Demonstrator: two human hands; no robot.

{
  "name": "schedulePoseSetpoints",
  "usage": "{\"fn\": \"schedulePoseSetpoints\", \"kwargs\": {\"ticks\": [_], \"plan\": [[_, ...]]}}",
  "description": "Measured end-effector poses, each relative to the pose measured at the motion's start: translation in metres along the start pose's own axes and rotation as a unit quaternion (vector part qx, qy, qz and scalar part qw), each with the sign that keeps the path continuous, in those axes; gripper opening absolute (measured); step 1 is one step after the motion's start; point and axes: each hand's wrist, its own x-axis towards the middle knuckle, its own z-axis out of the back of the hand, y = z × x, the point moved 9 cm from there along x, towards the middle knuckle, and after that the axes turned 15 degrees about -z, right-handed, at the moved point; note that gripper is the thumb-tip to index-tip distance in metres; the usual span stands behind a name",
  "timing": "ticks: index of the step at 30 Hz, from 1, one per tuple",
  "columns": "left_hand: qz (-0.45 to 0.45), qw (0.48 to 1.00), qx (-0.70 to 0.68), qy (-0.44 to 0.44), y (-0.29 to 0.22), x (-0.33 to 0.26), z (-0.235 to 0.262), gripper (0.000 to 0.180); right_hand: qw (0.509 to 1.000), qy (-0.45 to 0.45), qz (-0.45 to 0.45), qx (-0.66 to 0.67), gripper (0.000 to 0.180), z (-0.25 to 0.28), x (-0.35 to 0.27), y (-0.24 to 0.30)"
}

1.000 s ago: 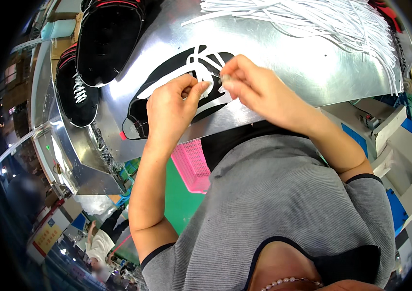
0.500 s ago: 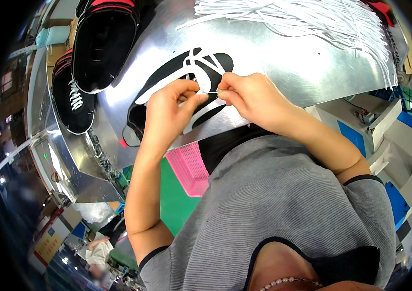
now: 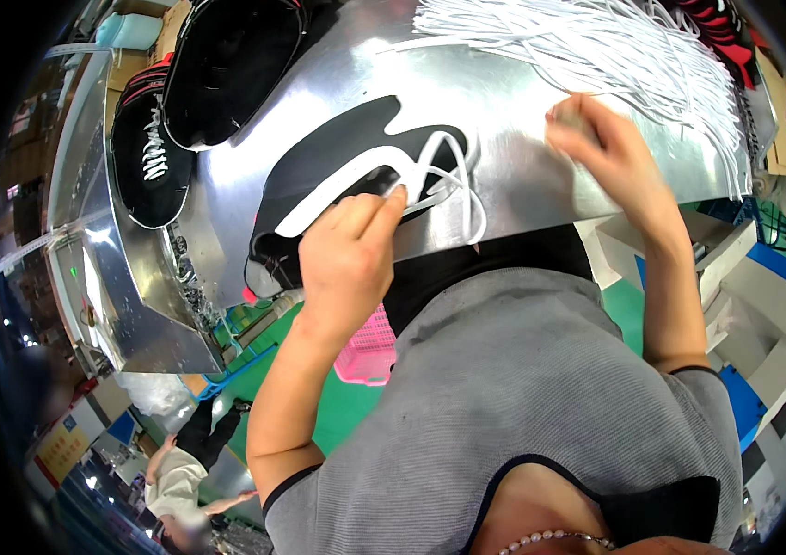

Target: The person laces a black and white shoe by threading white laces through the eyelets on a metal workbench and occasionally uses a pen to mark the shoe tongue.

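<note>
Right hand (image 3: 596, 139) now off shoe upper (image 3: 337, 176).

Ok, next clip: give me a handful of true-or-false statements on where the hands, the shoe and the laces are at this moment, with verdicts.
1. The left hand rests on the black shoe upper lying on the metal table. True.
2. The right hand presses on the same shoe upper. False: it is off to the right, at the edge of the pile of white laces.
3. A white lace loops out of the shoe upper onto the table. True.
4. The pile of white laces lies at the table's left end. False: it lies at the far right; black shoes are at the left.
5. A pink basket shows below the table edge. True.
</note>
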Motion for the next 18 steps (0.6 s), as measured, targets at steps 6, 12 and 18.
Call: {"fn": "schedulePoseSetpoints", "kwargs": {"ticks": [6,12,18], "plan": [[0.149,0.976,-0.148,0.061,0.016,-0.009,-0.008,0.032,0.998,-0.036,0.038,-0.020,0.048,-0.041,0.036,0.017],[0.489,0.662,-0.557,0.116,0.043,-0.056,-0.057,0.033,0.993,-0.058,0.097,-0.036,0.048,-0.054,0.015,0.026],[0.419,0.773,-0.476,-0.014,0.076,-0.048,-0.058,0.015,0.996,-0.078,0.039,0.006,0.045,-0.052,0.022,0.007]]}}
